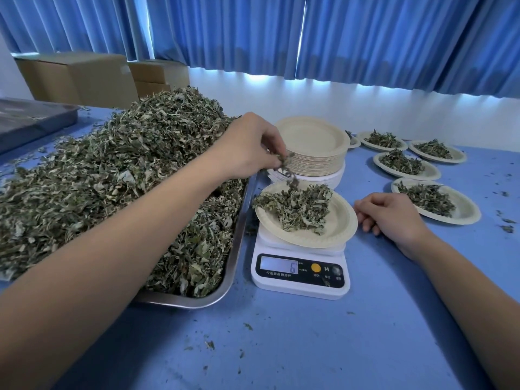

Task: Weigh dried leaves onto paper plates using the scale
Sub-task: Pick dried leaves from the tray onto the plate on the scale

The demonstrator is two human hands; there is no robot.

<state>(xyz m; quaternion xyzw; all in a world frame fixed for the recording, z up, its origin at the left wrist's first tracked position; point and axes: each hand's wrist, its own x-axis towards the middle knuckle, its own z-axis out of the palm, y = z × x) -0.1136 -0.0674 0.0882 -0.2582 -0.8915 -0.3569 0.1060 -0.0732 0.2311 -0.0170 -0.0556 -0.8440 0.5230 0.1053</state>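
A white digital scale [300, 274] stands on the blue table, its display reading 6. On it sits a paper plate [337, 220] carrying a small heap of dried leaves [298, 206]. My left hand [250, 147] hovers just above the plate's far left rim and pinches a few dried leaves, some dangling down toward the heap. My right hand [391, 215] rests on the table just right of the plate, fingers loosely curled, holding nothing. A large steel tray [233, 263] piled high with dried leaves [112, 170] lies left of the scale.
A stack of empty paper plates [312, 147] stands behind the scale. Several filled plates [439, 199] lie at the right. A grey tray [33, 119] and cardboard boxes [78, 77] are at the far left. Leaf crumbs dot the blue table [309, 347].
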